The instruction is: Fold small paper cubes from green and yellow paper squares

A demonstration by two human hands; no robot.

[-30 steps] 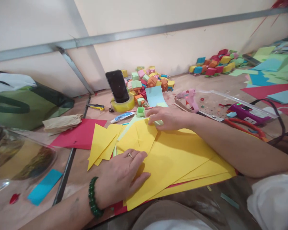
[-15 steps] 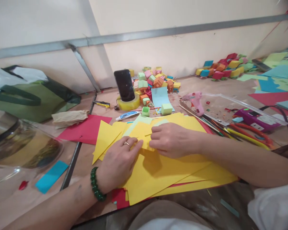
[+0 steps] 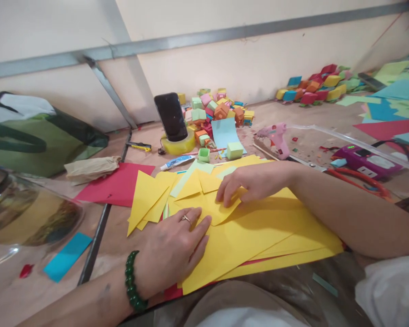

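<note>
A partly folded yellow paper (image 3: 209,204) lies on a stack of yellow sheets (image 3: 231,254), its flaps and creases showing. My left hand (image 3: 173,243), with a ring and a green bead bracelet, rests flat with fingers stretched out at the paper's lower left edge. Bent over the right side of the same paper are the fingers of my right hand (image 3: 250,186), closed on its edge; the thumb is partly hidden. Just beyond the stack stand an open green paper box (image 3: 204,155) and a closed pale green box (image 3: 235,150).
Behind are a phone (image 3: 171,116) propped on a tape roll (image 3: 179,144) and a heap of small paper boxes (image 3: 221,109). A pink glue gun (image 3: 277,140), scissors (image 3: 303,162) and a purple power strip (image 3: 364,161) lie right. A glass teapot (image 3: 30,213) stands left.
My left hand has slid down slightly, toward me. The right hand has lifted and shifted right, its fingers now at the paper's right edge, uncovering the folds. The view has shifted a little.
</note>
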